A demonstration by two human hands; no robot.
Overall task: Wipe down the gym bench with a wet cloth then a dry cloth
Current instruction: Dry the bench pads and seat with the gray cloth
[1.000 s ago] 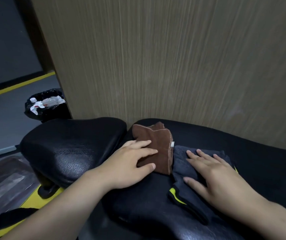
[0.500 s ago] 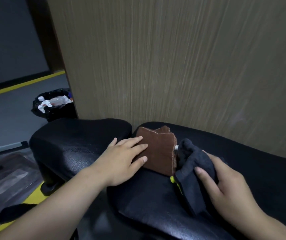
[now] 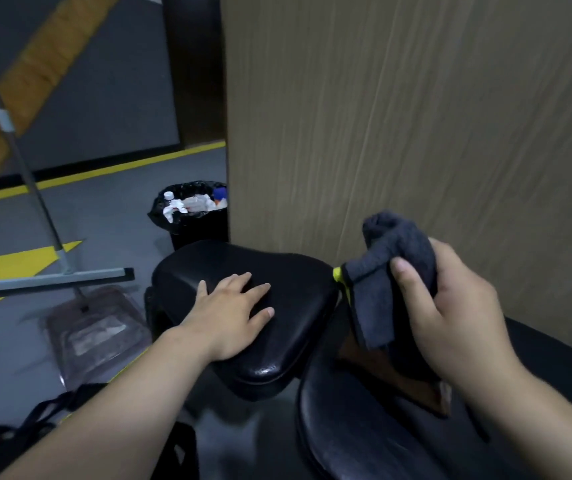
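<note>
Grey cloth [image 3: 398,251]: lifted since before, clutched by right hand [image 3: 450,306], 3 o'clock.
Left hand [image 3: 232,317]: shifted; flat, released, on seat pad [image 3: 298,282], fingertips short of its 3 o'clock edge.

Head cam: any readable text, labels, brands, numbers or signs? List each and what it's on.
No readable words or numbers anywhere.
On the floor, a painted yellow arrow: marking only, no text.
On the grey cloth in the right hand, a yellow tag: no print discernible.
On the floor, a clear pack: pale insert, too blurred.
In the bin: rubbish labels too small.
</note>
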